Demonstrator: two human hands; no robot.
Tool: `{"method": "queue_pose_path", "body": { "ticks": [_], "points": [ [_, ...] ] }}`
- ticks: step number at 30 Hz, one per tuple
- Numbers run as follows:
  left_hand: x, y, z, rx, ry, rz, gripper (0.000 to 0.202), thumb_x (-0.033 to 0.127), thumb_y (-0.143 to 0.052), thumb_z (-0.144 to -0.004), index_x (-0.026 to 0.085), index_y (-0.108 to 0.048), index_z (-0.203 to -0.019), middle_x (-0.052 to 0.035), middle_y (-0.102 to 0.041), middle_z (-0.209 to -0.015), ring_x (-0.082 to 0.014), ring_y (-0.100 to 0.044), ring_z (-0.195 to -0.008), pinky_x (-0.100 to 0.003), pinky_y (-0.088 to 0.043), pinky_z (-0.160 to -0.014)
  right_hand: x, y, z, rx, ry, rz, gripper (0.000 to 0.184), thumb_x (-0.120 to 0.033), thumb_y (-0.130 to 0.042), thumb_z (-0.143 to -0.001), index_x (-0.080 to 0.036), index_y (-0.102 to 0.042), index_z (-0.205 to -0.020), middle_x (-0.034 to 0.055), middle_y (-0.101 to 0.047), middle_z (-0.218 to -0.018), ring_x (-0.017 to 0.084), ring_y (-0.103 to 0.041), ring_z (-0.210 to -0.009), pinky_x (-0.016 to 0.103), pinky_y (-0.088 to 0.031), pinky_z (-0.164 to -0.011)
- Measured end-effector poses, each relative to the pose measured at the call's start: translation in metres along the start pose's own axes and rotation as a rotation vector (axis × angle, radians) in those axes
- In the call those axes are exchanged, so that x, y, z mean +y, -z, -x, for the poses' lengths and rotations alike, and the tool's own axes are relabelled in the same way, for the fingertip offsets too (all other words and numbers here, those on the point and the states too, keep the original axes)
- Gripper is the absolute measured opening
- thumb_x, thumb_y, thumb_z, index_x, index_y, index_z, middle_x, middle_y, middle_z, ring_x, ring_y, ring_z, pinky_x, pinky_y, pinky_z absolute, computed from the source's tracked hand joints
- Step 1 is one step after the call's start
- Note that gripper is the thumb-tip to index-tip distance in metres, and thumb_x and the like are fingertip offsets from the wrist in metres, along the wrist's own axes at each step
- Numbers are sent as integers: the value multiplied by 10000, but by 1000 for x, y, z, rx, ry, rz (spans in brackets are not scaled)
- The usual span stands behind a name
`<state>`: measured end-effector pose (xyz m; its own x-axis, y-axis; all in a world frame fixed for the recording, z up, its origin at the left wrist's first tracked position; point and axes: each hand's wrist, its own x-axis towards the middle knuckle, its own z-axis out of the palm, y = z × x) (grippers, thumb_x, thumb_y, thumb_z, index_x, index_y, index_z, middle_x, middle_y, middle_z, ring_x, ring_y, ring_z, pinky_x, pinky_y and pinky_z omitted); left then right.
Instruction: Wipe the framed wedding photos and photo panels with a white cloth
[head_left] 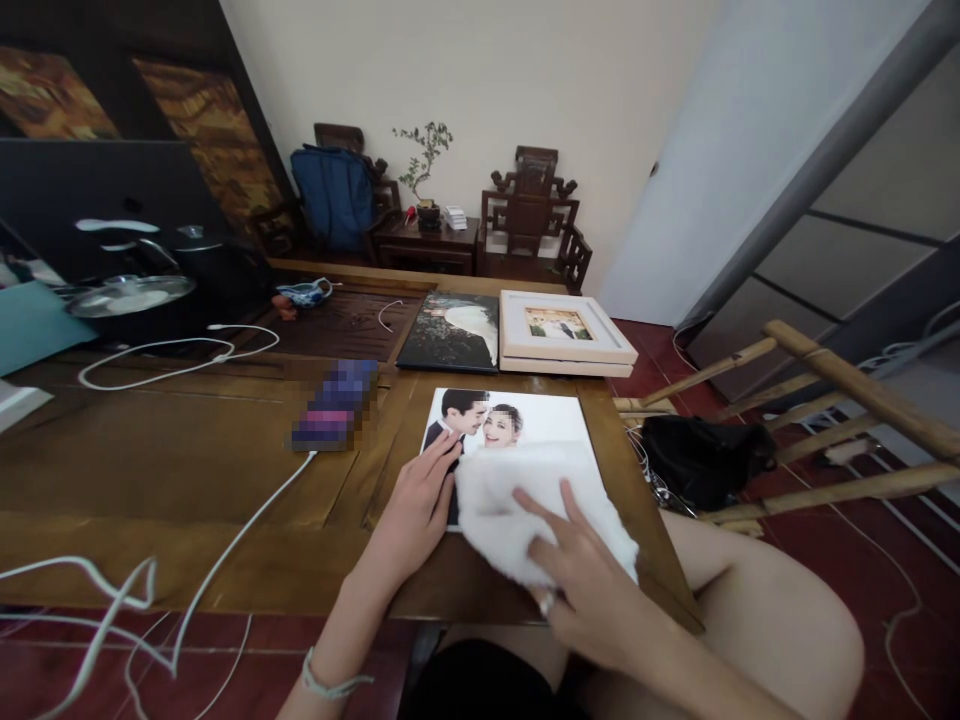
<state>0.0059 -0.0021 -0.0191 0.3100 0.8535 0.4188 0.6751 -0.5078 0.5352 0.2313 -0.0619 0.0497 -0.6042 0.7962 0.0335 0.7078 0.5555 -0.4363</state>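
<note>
A large photo print of a couple lies flat on the wooden table right in front of me. My left hand rests flat on the print's left edge with its fingers stretched out. My right hand presses a white cloth down onto the lower half of the print, fingers spread over the cloth. The cloth hides the lower part of the picture.
Behind the print lie a dark photo board and a stack of white picture frames. A phone-like object with a white cable sits to the left. A bamboo chair with a black bag stands at the right.
</note>
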Motion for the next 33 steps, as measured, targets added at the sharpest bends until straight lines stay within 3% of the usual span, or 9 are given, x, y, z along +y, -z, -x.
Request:
{"method": "queue_pose_path", "body": {
  "ticks": [3, 7, 10, 14, 19, 24, 28, 33],
  "points": [
    [1, 1, 0, -2, 5, 6, 420, 187, -362, -945, 236, -396, -1361, -105, -420, -1444, -232, -337, -1366, -488, -321, -1092, 22, 7, -47, 73, -10, 56, 358, -111, -423, -795, -191, -598, -1097, 136, -561, -1297, 284, -393, -1308, 630, -79, -1094],
    [2, 1, 1, -10, 32, 15, 421, 210, -371, -949, 226, -383, -1370, -102, -397, -1457, -223, -320, -1374, -478, -312, -1104, 47, 22, -109, 146, -75, 83, 247, -159, -399, -873, -201, -609, -997, 77, -672, -1088, 265, -607, -1016, 612, -150, -1048],
    [1, 0, 1, 11, 56, 32, 449, 219, -366, -952, 220, -340, -1400, -102, -346, -1487, -224, -275, -1396, -473, -293, -1118, 54, 28, -133, 163, -98, 87, 234, -143, -390, -872, -185, -606, -953, 77, -693, -990, 271, -613, -966, 610, -154, -1032],
    [-1, -3, 2, 48, 65, 42, 453, 217, -356, -953, 228, -337, -1406, -103, -345, -1486, -234, -283, -1393, -479, -289, -1121, 44, 18, -118, 150, -85, 95, 251, -135, -428, -859, -169, -599, -1040, 141, -627, -1174, 311, -503, -1173, 611, -118, -1054],
    [-4, -5, 2, 62, 51, 55, 464, 192, -329, -952, 226, -330, -1415, -109, -349, -1483, -238, -290, -1390, -487, -294, -1118, 7, -1, -49, 52, -26, 72, 360, -76, -440, -778, -180, -597, -1084, 155, -541, -1310, 272, -252, -1380, 613, -50, -1098],
    [-3, -5, 1, 41, 62, 40, 465, 181, -331, -940, 200, -351, -1404, -123, -343, -1485, -249, -287, -1390, -498, -285, -1120, -18, -5, 3, -58, 38, -2, 344, -80, -462, -722, -200, -618, -1004, 120, -455, -1409, 240, -198, -1403, 598, 12, -1117],
    [-3, -5, 1, 40, 75, 34, 459, 184, -333, -941, 193, -360, -1399, -122, -347, -1482, -242, -287, -1390, -488, -280, -1126, -3, 1, 1, -60, 33, 34, 314, -87, -458, -736, -189, -618, -986, 142, -486, -1377, 241, -254, -1385, 601, -6, -1118],
    [-4, -6, 2, 51, 57, 24, 460, 190, -337, -948, 218, -347, -1407, -113, -364, -1475, -244, -300, -1385, -498, -297, -1114, 36, 12, -45, 37, -91, 194, 355, -89, -410, -796, -156, -579, -1100, 176, -460, -1390, 278, -231, -1389, 657, -81, -1079]
  ]
}}
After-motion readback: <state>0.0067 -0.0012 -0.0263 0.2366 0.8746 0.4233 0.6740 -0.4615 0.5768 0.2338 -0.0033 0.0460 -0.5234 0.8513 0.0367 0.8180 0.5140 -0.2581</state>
